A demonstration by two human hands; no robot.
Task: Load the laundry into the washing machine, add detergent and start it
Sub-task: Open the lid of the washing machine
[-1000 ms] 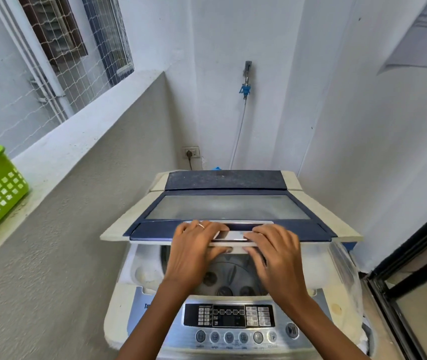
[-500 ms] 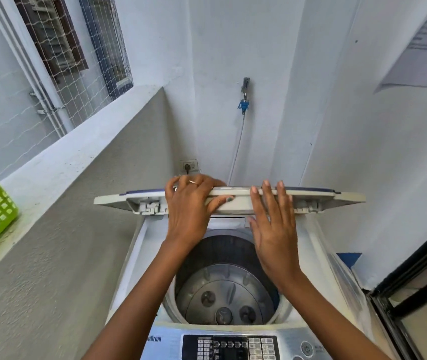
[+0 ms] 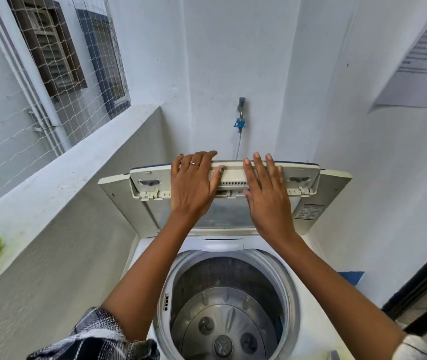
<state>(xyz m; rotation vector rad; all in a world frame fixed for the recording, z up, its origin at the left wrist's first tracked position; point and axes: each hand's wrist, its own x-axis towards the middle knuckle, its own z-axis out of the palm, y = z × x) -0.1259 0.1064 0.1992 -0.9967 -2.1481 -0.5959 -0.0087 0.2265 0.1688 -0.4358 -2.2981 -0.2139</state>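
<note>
Lid (image 3: 308, 193) now further upright, one left hand (image 3: 194, 184) gripping its edge, one right hand (image 3: 267, 188) flat against it.

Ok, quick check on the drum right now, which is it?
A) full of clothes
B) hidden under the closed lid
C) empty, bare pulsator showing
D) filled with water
C: the drum holds no laundry or water and its pulsator is bare, while the folded lid is raised with the left hand gripping its top edge and the right hand flat against it.
</note>
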